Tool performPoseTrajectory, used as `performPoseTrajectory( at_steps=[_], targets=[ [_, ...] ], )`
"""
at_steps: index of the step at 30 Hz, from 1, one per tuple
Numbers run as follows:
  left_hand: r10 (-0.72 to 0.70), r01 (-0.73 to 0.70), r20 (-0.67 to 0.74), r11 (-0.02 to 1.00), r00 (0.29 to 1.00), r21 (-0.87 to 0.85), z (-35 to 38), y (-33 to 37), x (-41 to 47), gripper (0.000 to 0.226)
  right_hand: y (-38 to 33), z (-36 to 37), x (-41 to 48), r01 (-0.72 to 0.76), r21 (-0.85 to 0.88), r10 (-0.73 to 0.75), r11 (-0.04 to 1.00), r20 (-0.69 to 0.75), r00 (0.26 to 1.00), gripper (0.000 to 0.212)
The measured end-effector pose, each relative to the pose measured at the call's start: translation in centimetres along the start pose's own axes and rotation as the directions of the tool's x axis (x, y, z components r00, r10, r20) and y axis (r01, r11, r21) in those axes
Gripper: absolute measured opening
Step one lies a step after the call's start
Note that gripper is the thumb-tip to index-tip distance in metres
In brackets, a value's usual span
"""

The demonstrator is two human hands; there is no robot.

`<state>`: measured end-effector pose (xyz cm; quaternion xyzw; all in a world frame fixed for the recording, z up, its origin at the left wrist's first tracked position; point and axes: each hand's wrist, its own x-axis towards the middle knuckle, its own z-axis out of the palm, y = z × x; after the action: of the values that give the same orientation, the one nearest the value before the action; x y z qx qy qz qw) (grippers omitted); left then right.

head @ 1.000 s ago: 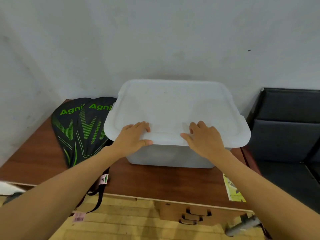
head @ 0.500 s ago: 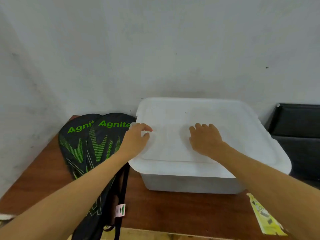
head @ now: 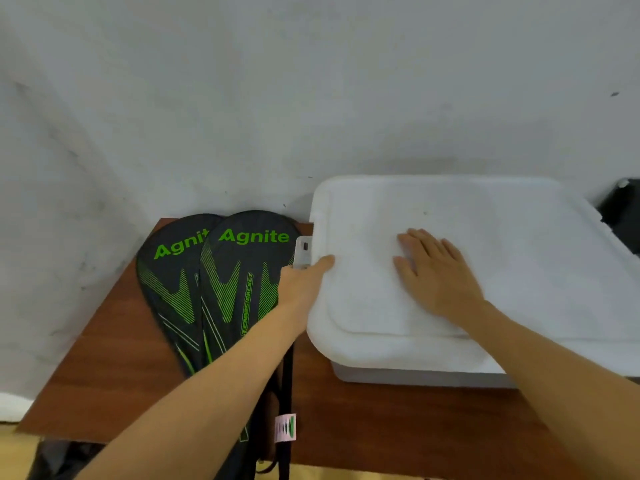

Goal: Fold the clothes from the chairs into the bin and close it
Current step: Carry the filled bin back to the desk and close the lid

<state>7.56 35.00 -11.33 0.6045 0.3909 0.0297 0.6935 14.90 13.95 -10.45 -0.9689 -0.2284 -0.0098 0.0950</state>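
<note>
A translucent white plastic bin (head: 422, 377) stands on the wooden table against the wall, with its white lid (head: 519, 258) lying on top. My right hand (head: 436, 275) lies flat on the lid, fingers straight and spread. At the lid's left edge my left hand (head: 303, 280) grips the small white side latch (head: 303, 252), thumb on top of the lid rim and fingers hidden below it. No clothes show; the bin's inside is covered by the lid.
Two black racket covers (head: 221, 289) with green "Agnite" print lie on the brown table (head: 104, 368) left of the bin, straps hanging over the front edge. A grey wall stands close behind. A dark seat (head: 620, 209) shows at the far right.
My left hand slid from the lid's front-left corner to the side latch on the left edge. My right hand stayed flat on the lid. The view moved closer and leftward.
</note>
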Motion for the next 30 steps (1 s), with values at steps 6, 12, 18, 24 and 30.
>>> performPoseTrajectory(
  at_steps=[6,12,18,24,30],
  targets=[
    [0.323,-0.273,-0.138,0.917,0.936,0.292,0.0,-0.2,-0.5,0.052,-0.2,0.1,-0.2,-0.01,0.023,0.011,1.0,-0.04,0.999,0.057],
    [0.586,-0.453,-0.074,0.694,0.807,0.56,0.1,0.6,-1.8,0.053,-0.1,0.0,-0.2,0.003,0.042,-0.002,0.999,-0.036,0.999,0.053],
    [0.609,-0.429,-0.025,0.586,0.793,0.687,0.4,1.1,-2.3,0.049,-0.1,0.0,-0.1,0.024,0.046,-0.023,0.999,-0.025,0.999,0.053],
    [0.612,-0.358,0.051,0.39,0.79,0.848,1.6,1.6,-2.9,0.023,0.2,-0.3,0.2,0.055,0.06,-0.056,0.997,0.019,0.998,0.055],
    [0.579,-0.343,0.193,0.16,0.792,0.925,4.2,1.6,-4.2,0.046,3.0,-2.9,0.6,0.152,0.29,-0.203,0.945,0.155,0.967,0.052]
  ],
)
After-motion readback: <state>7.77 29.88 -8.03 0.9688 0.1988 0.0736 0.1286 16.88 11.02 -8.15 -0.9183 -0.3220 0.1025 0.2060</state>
